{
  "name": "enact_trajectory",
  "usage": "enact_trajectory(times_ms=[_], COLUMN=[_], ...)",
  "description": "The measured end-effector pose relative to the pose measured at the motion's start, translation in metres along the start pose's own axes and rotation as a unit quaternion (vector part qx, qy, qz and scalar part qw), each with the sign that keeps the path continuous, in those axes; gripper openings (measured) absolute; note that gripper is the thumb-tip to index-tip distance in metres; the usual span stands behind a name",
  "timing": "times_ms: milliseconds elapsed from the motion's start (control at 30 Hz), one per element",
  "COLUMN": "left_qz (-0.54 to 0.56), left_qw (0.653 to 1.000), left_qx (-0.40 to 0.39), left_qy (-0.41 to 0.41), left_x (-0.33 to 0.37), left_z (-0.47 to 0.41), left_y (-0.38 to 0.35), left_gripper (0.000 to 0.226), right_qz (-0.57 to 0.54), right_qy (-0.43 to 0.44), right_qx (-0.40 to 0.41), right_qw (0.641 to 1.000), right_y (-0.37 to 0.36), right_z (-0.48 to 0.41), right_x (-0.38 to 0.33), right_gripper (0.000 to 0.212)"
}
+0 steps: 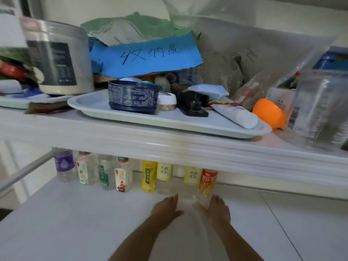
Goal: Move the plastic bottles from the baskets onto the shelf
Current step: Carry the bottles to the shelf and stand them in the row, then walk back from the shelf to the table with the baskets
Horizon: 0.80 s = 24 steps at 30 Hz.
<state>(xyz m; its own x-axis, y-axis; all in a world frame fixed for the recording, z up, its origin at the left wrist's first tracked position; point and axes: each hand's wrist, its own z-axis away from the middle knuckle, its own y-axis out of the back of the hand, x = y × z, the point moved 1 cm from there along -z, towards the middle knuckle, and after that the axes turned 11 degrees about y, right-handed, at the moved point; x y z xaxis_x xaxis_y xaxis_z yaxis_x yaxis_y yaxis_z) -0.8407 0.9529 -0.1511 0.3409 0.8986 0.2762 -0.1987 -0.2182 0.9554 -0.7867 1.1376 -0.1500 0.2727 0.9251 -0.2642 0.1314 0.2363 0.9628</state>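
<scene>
Right hand (216, 210) curls round the orange bottle (208, 180) at its base, probably to stand it at the end of the row (123, 174) along the shelf (75, 223) back; left hand (167, 208) lies straight-fingered beside it, apparently holding nothing; cluttered tray (90, 104) above; pale tiled floor (301, 223) to the right.

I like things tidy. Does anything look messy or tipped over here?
Yes. On the upper shelf an orange cup lies tipped on its side beside the tray, a white tube lies slanted on the tray, and a blue paper sign sits crooked on the pile behind. The bottles below stand upright.
</scene>
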Motion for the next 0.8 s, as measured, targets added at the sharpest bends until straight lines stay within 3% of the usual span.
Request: enact_trajectory(times_ms=[100,167,300,433,600,800], left_qz=[-0.076,-0.132,-0.17,-0.182,-0.182,-0.172], left_qw=[0.996,0.988,0.973,0.946,0.885,0.775], left_qx=[0.051,0.081,0.104,0.123,0.138,0.164], left_qy=[0.004,0.019,0.115,0.238,0.407,0.585], left_x=[-0.022,-0.04,-0.085,-0.138,-0.195,-0.25], left_z=[0.036,0.063,0.133,0.231,0.381,0.572], left_y=[0.029,0.046,0.07,0.085,0.098,0.109], left_gripper=[0.067,0.074,0.087,0.091,0.095,0.099], right_qz=[0.062,0.044,0.019,0.022,0.015,0.0], right_qy=[0.114,0.213,0.394,0.512,0.639,0.757], right_qx=[-0.001,-0.003,-0.01,-0.062,-0.095,-0.106], right_qw=[0.992,0.976,0.919,0.856,0.763,0.645], right_y=[0.009,0.014,0.017,0.013,0.004,0.0], right_z=[0.018,0.028,0.059,0.101,0.183,0.316], right_x=[-0.027,-0.052,-0.112,-0.182,-0.284,-0.425], right_gripper=[0.073,0.07,0.079,0.091,0.093,0.098])
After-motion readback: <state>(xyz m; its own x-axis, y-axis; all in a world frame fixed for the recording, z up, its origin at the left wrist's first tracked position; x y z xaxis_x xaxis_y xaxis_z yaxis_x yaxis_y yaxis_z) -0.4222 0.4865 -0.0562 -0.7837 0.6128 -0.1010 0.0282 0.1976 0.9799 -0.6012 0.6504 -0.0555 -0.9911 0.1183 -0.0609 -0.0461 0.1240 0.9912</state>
